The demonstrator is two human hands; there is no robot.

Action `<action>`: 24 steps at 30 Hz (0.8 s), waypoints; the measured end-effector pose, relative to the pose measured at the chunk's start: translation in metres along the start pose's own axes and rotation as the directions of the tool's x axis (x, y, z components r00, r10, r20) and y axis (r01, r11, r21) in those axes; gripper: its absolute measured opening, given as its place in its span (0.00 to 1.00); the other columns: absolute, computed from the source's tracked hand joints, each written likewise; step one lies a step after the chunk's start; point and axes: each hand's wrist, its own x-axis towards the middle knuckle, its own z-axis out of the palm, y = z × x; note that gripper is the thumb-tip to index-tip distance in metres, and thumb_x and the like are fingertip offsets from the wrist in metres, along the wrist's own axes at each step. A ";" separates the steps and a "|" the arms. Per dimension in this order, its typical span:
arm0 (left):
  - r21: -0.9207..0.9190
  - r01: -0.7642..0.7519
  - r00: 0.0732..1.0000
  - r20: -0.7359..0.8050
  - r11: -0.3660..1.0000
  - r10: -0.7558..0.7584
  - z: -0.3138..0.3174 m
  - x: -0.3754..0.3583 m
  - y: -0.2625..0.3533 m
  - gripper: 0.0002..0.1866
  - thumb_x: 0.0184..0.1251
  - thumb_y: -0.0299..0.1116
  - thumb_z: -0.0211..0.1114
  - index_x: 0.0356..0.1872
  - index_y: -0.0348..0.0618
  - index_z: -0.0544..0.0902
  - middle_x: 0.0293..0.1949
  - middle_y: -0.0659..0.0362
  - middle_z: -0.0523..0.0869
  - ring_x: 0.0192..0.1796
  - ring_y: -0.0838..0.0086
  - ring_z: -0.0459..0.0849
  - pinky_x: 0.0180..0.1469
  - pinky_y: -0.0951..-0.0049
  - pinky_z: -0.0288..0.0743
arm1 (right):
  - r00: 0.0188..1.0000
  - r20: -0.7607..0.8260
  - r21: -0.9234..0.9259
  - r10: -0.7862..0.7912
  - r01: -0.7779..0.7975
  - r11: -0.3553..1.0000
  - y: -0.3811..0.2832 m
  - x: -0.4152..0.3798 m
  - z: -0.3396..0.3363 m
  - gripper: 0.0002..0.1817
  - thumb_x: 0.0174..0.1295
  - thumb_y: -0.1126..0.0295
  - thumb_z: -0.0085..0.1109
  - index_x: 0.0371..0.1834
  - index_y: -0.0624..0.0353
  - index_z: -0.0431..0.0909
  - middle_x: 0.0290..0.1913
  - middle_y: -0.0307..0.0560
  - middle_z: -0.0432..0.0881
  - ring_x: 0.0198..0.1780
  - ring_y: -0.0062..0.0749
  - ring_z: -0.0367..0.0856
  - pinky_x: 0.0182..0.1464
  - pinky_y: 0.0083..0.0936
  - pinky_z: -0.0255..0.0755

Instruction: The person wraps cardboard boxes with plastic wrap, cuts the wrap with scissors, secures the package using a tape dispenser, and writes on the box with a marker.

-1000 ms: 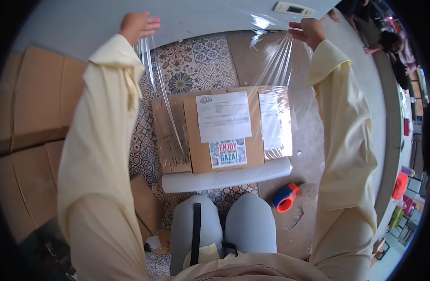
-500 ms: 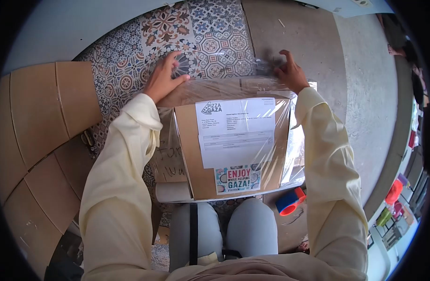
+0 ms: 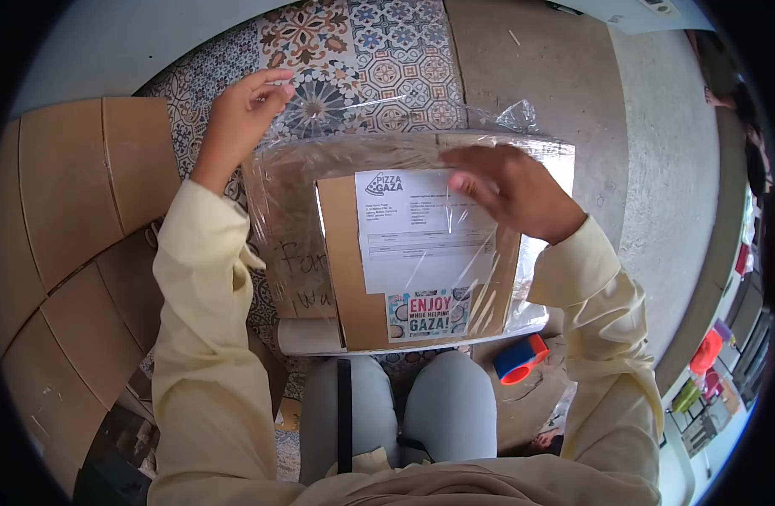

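A cardboard box (image 3: pixel 345 278) wrapped in clear plastic film lies in front of my knees. A printed sheet (image 3: pixel 425 261) and a colourful label (image 3: pixel 429 314) show through the film on its top. My left hand (image 3: pixel 245 105) is raised past the box's far left corner, thumb and forefinger drawn together near the edge of the film; whatever they hold is too small to make out. My right hand (image 3: pixel 514 190) is over the box's far right part, fingers apart and pointing left, covering the sheet's upper right corner. Loose clear film (image 3: pixel 515 116) stands up beyond the far edge.
Large cardboard pieces (image 3: pixel 75 185) stand at the left. A blue and red tape dispenser (image 3: pixel 521 358) lies near the box's near right corner. Patterned tiles (image 3: pixel 311 42) and a grey floor strip (image 3: pixel 531 67) run beyond the box. Coloured items are at the far right.
My left hand has moved left and up, away from the box's far edge. My right hand has come back towards me and left, over the box top. More film shows standing at the far right.
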 end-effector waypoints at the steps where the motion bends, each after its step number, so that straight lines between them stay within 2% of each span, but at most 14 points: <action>1: 0.011 -0.051 0.998 -0.029 0.999 0.051 0.004 -0.006 0.010 0.17 0.62 0.36 0.53 0.49 0.38 0.73 0.38 0.54 0.81 0.42 0.77 0.78 0.44 0.79 0.69 | 0.998 0.001 0.058 0.064 -0.064 0.996 -0.004 -0.001 -0.005 0.22 0.57 0.52 0.47 0.45 0.58 0.73 0.39 0.55 0.77 0.38 0.48 0.76 0.42 0.32 0.70; 2: 0.004 -0.067 0.997 -0.032 0.998 0.067 0.008 -0.012 0.018 0.17 0.62 0.36 0.53 0.49 0.38 0.73 0.38 0.54 0.81 0.42 0.77 0.78 0.44 0.79 0.69 | 0.992 0.005 0.109 0.125 -0.125 0.986 -0.006 -0.001 -0.011 0.23 0.58 0.50 0.45 0.45 0.58 0.74 0.39 0.57 0.77 0.39 0.49 0.76 0.43 0.32 0.69; 3: 0.032 -0.071 0.996 0.047 0.997 0.069 0.013 -0.018 0.027 0.16 0.62 0.37 0.52 0.47 0.38 0.74 0.39 0.55 0.81 0.42 0.76 0.78 0.44 0.78 0.69 | 0.996 0.045 0.042 0.079 -0.081 0.996 0.000 -0.003 -0.004 0.25 0.58 0.48 0.41 0.44 0.59 0.74 0.39 0.58 0.77 0.42 0.50 0.75 0.46 0.33 0.68; 4: 0.063 -0.079 0.989 0.130 0.995 0.070 0.018 -0.019 0.034 0.17 0.63 0.39 0.51 0.46 0.38 0.75 0.40 0.55 0.81 0.42 0.75 0.78 0.44 0.78 0.68 | 0.980 0.087 0.089 0.181 -0.188 0.978 0.010 0.000 -0.006 0.26 0.59 0.47 0.40 0.45 0.59 0.73 0.40 0.58 0.76 0.44 0.50 0.74 0.47 0.34 0.67; 5: 0.057 -0.091 0.988 0.130 0.994 0.083 0.026 -0.014 0.035 0.17 0.63 0.39 0.51 0.46 0.38 0.75 0.40 0.55 0.81 0.42 0.75 0.78 0.44 0.78 0.68 | 0.952 0.136 0.134 0.274 -0.292 0.947 0.023 0.008 -0.011 0.27 0.59 0.46 0.38 0.45 0.59 0.73 0.40 0.59 0.76 0.45 0.50 0.73 0.49 0.34 0.65; 7: 0.113 -0.146 0.942 0.318 0.983 0.103 0.047 0.000 0.022 0.19 0.61 0.47 0.51 0.39 0.42 0.78 0.31 0.50 0.81 0.34 0.70 0.79 0.38 0.73 0.70 | 0.955 -0.036 0.081 0.295 -0.291 0.953 0.050 0.023 -0.018 0.29 0.59 0.45 0.35 0.47 0.59 0.72 0.41 0.61 0.76 0.46 0.51 0.73 0.50 0.35 0.64; 9: 0.177 -0.118 0.929 0.367 0.977 0.046 0.072 0.016 -0.018 0.20 0.61 0.48 0.49 0.37 0.41 0.78 0.30 0.48 0.79 0.35 0.65 0.79 0.39 0.70 0.69 | 0.868 0.104 -0.057 0.486 -0.483 0.874 0.082 0.035 -0.018 0.29 0.59 0.45 0.34 0.49 0.56 0.71 0.46 0.61 0.73 0.50 0.53 0.69 0.53 0.35 0.62; 10: 0.244 -0.097 0.910 0.414 0.965 -0.013 0.078 0.020 -0.024 0.21 0.62 0.49 0.47 0.35 0.40 0.78 0.29 0.47 0.78 0.36 0.60 0.78 0.41 0.66 0.68 | 0.868 0.100 -0.057 0.486 -0.482 0.874 0.088 0.036 -0.013 0.29 0.59 0.45 0.34 0.49 0.56 0.71 0.46 0.61 0.73 0.50 0.53 0.69 0.53 0.35 0.62; 11: 0.244 -0.099 0.910 0.414 0.965 -0.011 0.082 0.022 -0.031 0.21 0.62 0.49 0.47 0.35 0.40 0.78 0.29 0.47 0.78 0.36 0.60 0.78 0.41 0.66 0.68 | 0.857 0.148 -0.158 0.494 -0.472 0.867 0.094 0.036 -0.008 0.29 0.59 0.44 0.33 0.50 0.54 0.70 0.50 0.58 0.70 0.53 0.52 0.67 0.54 0.37 0.59; 12: 0.346 -0.143 0.927 0.375 0.927 0.003 0.086 0.023 -0.032 0.20 0.62 0.47 0.46 0.37 0.40 0.78 0.32 0.48 0.78 0.38 0.59 0.77 0.43 0.67 0.68 | 0.840 0.196 -0.256 0.507 -0.455 0.853 0.100 0.035 -0.001 0.29 0.59 0.44 0.33 0.50 0.52 0.70 0.54 0.56 0.67 0.55 0.51 0.65 0.56 0.39 0.57; 13: 0.445 -0.179 0.942 0.335 0.878 0.022 0.090 0.023 -0.031 0.19 0.63 0.45 0.46 0.38 0.40 0.78 0.36 0.48 0.78 0.40 0.59 0.76 0.46 0.68 0.67 | 0.840 0.195 -0.256 0.506 -0.455 0.853 0.111 0.039 0.007 0.29 0.59 0.44 0.33 0.50 0.52 0.70 0.54 0.56 0.67 0.55 0.51 0.65 0.56 0.39 0.57; 16: 0.417 -0.172 0.963 0.263 0.892 0.063 0.098 0.017 -0.029 0.19 0.61 0.45 0.47 0.35 0.39 0.78 0.35 0.47 0.77 0.40 0.55 0.74 0.45 0.65 0.66 | 0.843 0.177 -0.303 0.508 -0.444 0.843 0.119 0.041 0.022 0.30 0.58 0.41 0.30 0.54 0.47 0.67 0.59 0.51 0.60 0.60 0.50 0.58 0.60 0.44 0.50; 18: 0.437 -0.174 0.957 0.286 0.882 0.047 0.099 0.015 -0.029 0.19 0.61 0.45 0.47 0.36 0.39 0.78 0.35 0.47 0.77 0.41 0.55 0.74 0.46 0.65 0.66 | 0.787 0.197 -0.297 0.584 -0.520 0.801 0.111 0.039 0.020 0.33 0.55 0.37 0.29 0.58 0.44 0.62 0.62 0.49 0.56 0.63 0.48 0.53 0.63 0.47 0.42; 24: 0.475 -0.137 0.957 0.290 0.869 -0.008 0.102 0.006 -0.038 0.22 0.62 0.48 0.46 0.46 0.42 0.74 0.45 0.48 0.74 0.49 0.57 0.71 0.52 0.67 0.63 | 0.736 0.195 -0.339 0.648 -0.570 0.749 0.084 0.036 0.015 0.44 0.45 0.29 0.34 0.62 0.47 0.55 0.65 0.47 0.52 0.66 0.46 0.47 0.65 0.40 0.39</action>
